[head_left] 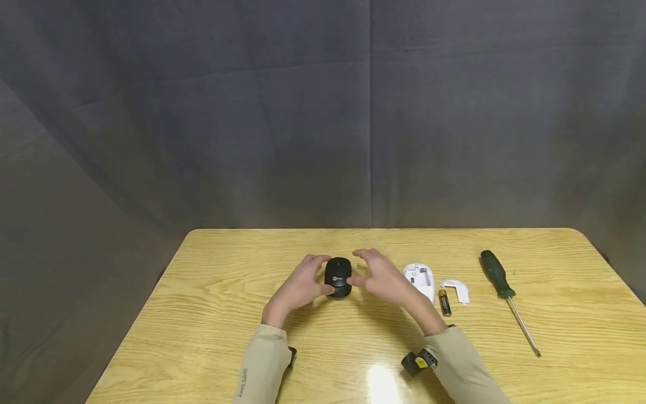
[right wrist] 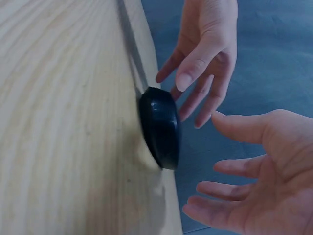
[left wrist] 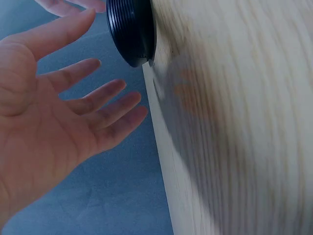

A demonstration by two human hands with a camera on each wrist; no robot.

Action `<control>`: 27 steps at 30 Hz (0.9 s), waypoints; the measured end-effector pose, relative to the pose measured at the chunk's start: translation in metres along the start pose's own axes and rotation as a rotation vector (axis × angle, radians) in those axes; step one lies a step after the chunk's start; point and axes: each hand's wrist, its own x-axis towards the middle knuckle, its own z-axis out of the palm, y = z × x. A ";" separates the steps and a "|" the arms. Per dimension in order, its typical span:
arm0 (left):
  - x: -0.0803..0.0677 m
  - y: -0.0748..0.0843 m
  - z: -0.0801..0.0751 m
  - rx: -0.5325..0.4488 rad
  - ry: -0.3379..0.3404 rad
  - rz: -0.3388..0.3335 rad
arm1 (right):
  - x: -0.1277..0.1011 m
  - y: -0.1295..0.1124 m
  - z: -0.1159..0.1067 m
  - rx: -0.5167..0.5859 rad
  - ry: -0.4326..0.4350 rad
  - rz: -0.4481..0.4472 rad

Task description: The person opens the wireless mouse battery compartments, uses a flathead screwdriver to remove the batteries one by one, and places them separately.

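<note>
A black computer mouse [head_left: 337, 274] rests on the wooden table between the two hands. From its left side the left hand [head_left: 300, 285] reaches toward it, fingers spread and loosely bent. My right hand [head_left: 386, 279] is at the other side, thumb and fingers apart around the near edge of the mouse. The left wrist view has the left palm [left wrist: 54, 117] facing the ribbed side of the mouse [left wrist: 131, 32], fingers apart from it. In the right wrist view, space shows between the right hand [right wrist: 266, 181] and the mouse [right wrist: 160, 128]; neither hand grips it.
Right of the right hand lie a white mouse [head_left: 423, 279] with its inside showing, a white curved cover [head_left: 456, 287] and a battery [head_left: 444, 303]. Farther right is a screwdriver [head_left: 497, 274] with a green handle. A dark curtain [head_left: 282, 123] hangs behind the table [head_left: 202, 331].
</note>
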 end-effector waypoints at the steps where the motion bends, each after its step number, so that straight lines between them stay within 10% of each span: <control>1: 0.000 0.000 0.001 0.003 -0.006 0.002 | 0.000 0.002 0.002 -0.003 -0.004 0.000; 27: 0.004 0.000 0.009 0.063 -0.060 0.020 | 0.002 0.012 0.030 0.014 -0.008 -0.045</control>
